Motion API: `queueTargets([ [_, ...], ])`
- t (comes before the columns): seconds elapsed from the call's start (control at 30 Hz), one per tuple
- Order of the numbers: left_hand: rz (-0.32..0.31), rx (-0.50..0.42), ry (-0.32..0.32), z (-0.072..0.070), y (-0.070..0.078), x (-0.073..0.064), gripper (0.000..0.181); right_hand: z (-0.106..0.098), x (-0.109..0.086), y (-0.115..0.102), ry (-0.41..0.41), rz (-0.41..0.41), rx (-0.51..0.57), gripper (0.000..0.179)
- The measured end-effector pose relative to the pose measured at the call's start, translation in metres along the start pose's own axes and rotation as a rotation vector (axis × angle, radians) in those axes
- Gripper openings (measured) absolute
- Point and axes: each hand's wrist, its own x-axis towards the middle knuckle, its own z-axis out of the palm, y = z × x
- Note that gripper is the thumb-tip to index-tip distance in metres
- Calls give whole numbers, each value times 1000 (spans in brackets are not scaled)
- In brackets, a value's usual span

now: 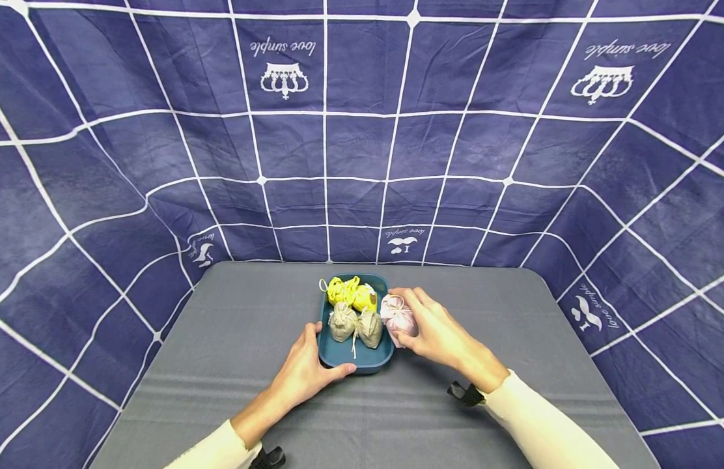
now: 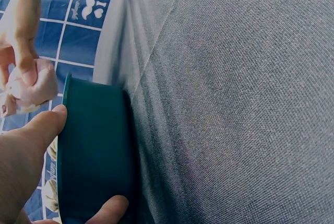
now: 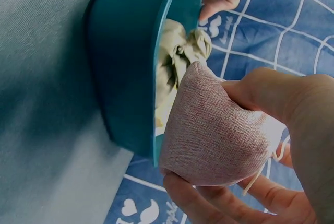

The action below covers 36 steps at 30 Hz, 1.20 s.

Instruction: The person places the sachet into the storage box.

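A pink cloth drawstring pouch [image 3: 214, 130] is in my right hand [image 1: 438, 332], gripped between thumb and fingers. It hangs at the right rim of a dark teal plastic box [image 1: 344, 358]. My left hand [image 1: 306, 365] holds that box at its near left corner, the thumb [image 2: 52, 122] on the rim. Inside, two beige pouches [image 1: 342, 322] tied with cord lie side by side in the middle. Behind them are bright yellow pouches [image 1: 341, 290], partly overlapping. From the left wrist, the box's contents are mostly hidden by its wall.
The box stands on a grey cloth-covered table [image 1: 233, 326]. A blue curtain [image 1: 362, 143] with white grid lines surrounds the table at the back and both sides. Black straps [image 1: 466, 393] sit at the wrists.
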Motion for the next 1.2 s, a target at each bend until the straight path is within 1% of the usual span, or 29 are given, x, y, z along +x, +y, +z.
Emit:
queueTargets([
  [0.13,3,6,1,0,1,0,109,4,3,-5,6,-23,7,75],
  [0.6,-1,7,-2,0,0,0,110,14,11,-23,-32,-59,29,78],
  [0.83,7,4,1,0,0,1,109,20,14,-30,-32,-85,37,78],
  [1.0,8,2,3,1,-1,1,108,23,16,-36,-47,-93,54,78],
  [1.2,12,4,2,1,-1,1,108,28,18,-40,-47,-112,79,79],
])
